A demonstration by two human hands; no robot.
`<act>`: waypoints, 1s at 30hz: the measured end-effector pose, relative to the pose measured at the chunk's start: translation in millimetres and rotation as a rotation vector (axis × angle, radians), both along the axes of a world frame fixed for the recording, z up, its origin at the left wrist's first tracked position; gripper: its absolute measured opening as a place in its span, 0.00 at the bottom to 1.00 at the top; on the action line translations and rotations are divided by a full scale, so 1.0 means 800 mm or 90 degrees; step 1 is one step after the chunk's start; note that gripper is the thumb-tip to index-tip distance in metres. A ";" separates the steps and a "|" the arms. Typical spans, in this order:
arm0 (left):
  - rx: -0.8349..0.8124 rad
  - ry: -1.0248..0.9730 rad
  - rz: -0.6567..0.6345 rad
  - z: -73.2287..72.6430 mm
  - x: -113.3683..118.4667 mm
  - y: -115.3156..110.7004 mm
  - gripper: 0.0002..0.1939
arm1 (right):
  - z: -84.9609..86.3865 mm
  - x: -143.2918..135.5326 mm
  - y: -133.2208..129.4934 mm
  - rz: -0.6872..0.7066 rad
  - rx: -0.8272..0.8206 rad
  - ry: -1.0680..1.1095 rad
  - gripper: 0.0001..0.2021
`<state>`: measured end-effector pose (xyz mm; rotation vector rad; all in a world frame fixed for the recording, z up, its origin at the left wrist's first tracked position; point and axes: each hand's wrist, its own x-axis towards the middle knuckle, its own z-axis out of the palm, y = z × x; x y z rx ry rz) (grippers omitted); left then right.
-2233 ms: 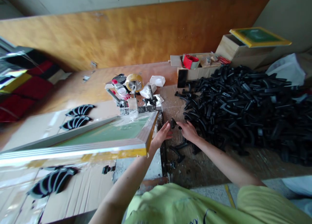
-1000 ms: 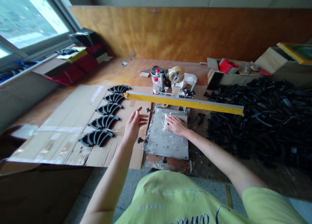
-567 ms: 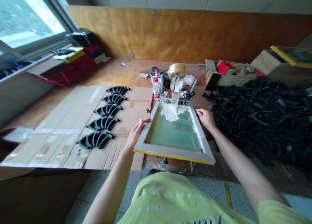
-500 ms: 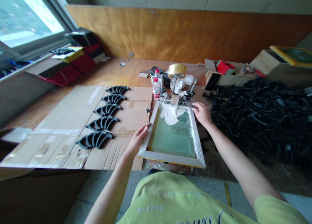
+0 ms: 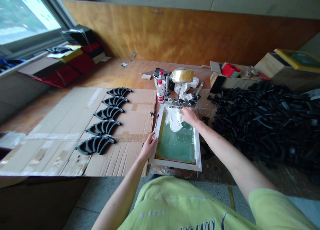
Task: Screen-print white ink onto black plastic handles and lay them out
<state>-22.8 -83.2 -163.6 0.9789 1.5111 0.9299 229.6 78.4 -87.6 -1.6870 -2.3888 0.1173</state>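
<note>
A silk-screen printing frame with a pale border and green mesh lies in front of me, hinged to clamps at its far end. White ink is smeared over the far part of the mesh. My left hand grips the frame's left side, fingers partly hidden by the edge. Above the far right of the mesh, my right hand is closed, its fingers bent down at the ink. The squeegee that stood at this spot is almost wholly covered by that hand.
Left, curved black ribbed parts lie in a column on cardboard. A large heap of black parts fills the right side. Behind the frame stand red-capped bottles and a tape roll. A box is farther back.
My right hand has gone from the frame's right edge leftward to the squeegee and closed there. The frame looks lower and its near end narrower; my left hand has moved slightly right with it.
</note>
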 end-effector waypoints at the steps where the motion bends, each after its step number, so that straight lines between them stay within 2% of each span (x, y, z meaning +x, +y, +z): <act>1: 0.001 0.001 -0.004 -0.001 0.000 0.000 0.35 | -0.002 -0.003 -0.006 0.004 0.001 0.001 0.06; 3: -0.001 -0.005 -0.009 -0.002 0.000 0.000 0.35 | -0.007 -0.007 -0.024 0.058 0.006 -0.003 0.08; 7: -0.005 -0.007 -0.013 -0.003 0.000 0.001 0.35 | -0.009 0.005 -0.063 0.286 0.003 0.001 0.09; 9: -0.007 -0.005 -0.014 -0.001 0.000 0.001 0.35 | -0.004 0.016 -0.069 0.370 -0.013 0.017 0.09; 11: -0.012 -0.009 -0.012 0.003 0.001 0.001 0.35 | 0.003 0.022 -0.063 0.395 -0.037 0.032 0.07; 13: -0.014 -0.025 -0.006 0.007 0.002 0.001 0.36 | 0.006 0.021 -0.054 0.351 -0.031 0.049 0.05; 16: -0.017 -0.060 0.002 0.013 0.002 0.001 0.39 | -0.002 0.014 -0.055 0.273 0.022 0.069 0.07; 19: -0.022 -0.080 0.009 0.017 0.002 0.002 0.42 | -0.015 0.018 -0.073 0.310 0.026 0.078 0.10; 22: -0.027 -0.090 0.016 0.028 0.003 0.001 0.43 | -0.013 0.023 -0.072 0.327 -0.006 0.120 0.07; 24: -0.032 -0.094 0.008 0.042 0.003 0.000 0.43 | -0.001 0.018 -0.051 0.271 -0.015 0.158 0.06; 28: -0.031 -0.107 -0.014 0.089 -0.004 -0.002 0.43 | 0.031 0.011 0.014 0.085 0.022 0.216 0.24; 30: -0.013 -0.112 -0.011 0.115 -0.006 0.005 0.37 | 0.040 0.030 0.036 -0.004 0.064 0.254 0.26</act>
